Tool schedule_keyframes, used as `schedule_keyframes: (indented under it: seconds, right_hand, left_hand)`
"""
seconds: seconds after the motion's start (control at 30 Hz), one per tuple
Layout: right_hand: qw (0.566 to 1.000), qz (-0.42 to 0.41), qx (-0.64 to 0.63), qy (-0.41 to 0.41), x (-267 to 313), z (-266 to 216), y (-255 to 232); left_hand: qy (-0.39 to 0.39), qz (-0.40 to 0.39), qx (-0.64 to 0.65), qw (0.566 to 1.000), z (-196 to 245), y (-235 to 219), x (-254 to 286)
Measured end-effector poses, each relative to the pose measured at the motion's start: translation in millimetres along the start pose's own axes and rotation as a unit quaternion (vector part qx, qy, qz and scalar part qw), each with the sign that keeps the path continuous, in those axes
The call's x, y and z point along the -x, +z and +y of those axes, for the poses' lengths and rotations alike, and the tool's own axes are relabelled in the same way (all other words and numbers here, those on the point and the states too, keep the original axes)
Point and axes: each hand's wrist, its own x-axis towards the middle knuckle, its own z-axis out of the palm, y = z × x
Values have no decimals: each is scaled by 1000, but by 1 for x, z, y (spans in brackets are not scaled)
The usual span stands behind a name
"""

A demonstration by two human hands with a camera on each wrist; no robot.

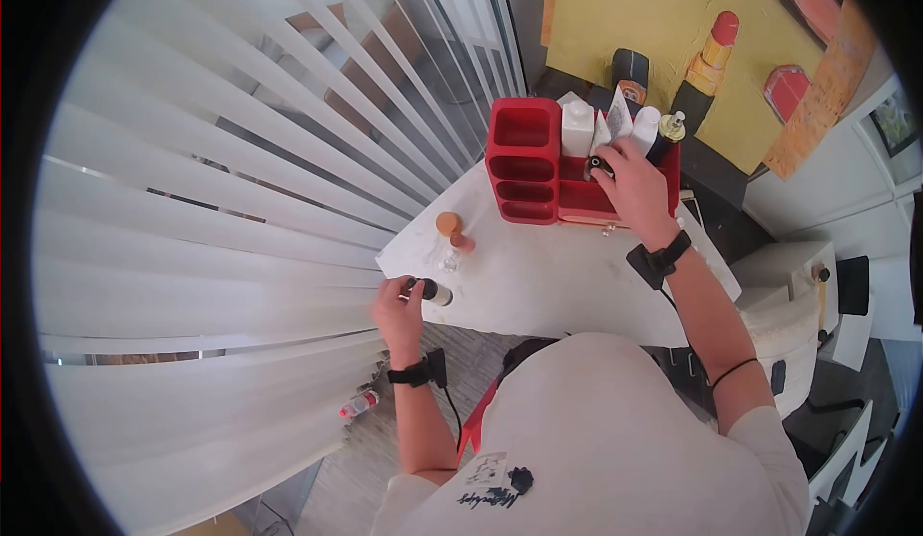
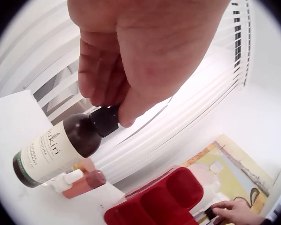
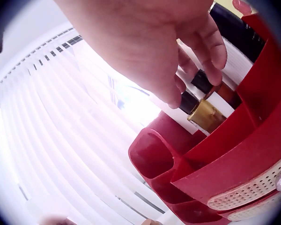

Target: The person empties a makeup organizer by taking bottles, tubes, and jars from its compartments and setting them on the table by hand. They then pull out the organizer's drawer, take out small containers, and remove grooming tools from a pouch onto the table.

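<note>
My left hand (image 1: 397, 315) grips a dark bottle (image 2: 47, 157) by its black cap, over the left end of the white table. The bottle has a cream label and tilts, base away from the fingers. At the red organizer (image 1: 524, 151), my right hand (image 1: 637, 195) reaches in from above. Its thumb and fingers pinch the black cap of a small gold nail polish bottle (image 3: 207, 117). Beside that one, a brown bottle (image 3: 228, 95) with a black cap lies under the other fingertips. White bottles (image 1: 577, 130) stand behind, partly hidden by the right hand.
Near the table's (image 1: 538, 286) left end stand an orange round item (image 1: 448, 224) and a pink bottle (image 1: 462, 244). White vertical blinds (image 1: 221, 276) hang close on the left. Behind the organizer is a yellow board (image 1: 615, 36) with makeup shapes. A small bottle (image 1: 360, 403) is low by the blinds.
</note>
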Motion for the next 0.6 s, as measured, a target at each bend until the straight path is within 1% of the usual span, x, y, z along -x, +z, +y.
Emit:
schedule_keyframes:
  seconds: [0.1,0.17,0.2,0.27,0.33,0.4,0.43,0.5,0.57,0.6]
  right_hand:
    - [1000,7,9,-8,-1,0,2]
    - [1000,14,13,-13,-1,0,1]
    - [1000,13,13,-13,-1,0,1]
    - [1000,12,15,-12,-1,0,1]
    - [1000,-7,18,7,-1,2,4]
    - [1000,-17,8,19,-2,3,7]
    - [999,-28,-2,31,-1,4,8]
    - [1000,-15,11,25,-1,7,10]
    - [999,-29,15,27,-2,8,11]
    - [998,-44,9,36,-3,9,10]
  left_hand:
    - [-13,7,-20,1000,-18,17,1]
    - [-8,4,-36,999,-25,25,1]
    - [-3,3,-55,998,-26,27,0]
    - [-6,-1,-53,999,-28,31,0]
    - [-9,-5,-51,999,-31,34,-1]
    - [-48,-18,-27,998,-33,36,-3]
    - [-46,-21,-22,998,-34,35,-2]
    - [-28,-25,-37,999,-34,31,-3]
    - [-32,-32,-39,998,-32,30,-2]
    - [-8,-17,-65,998,-26,29,-2]
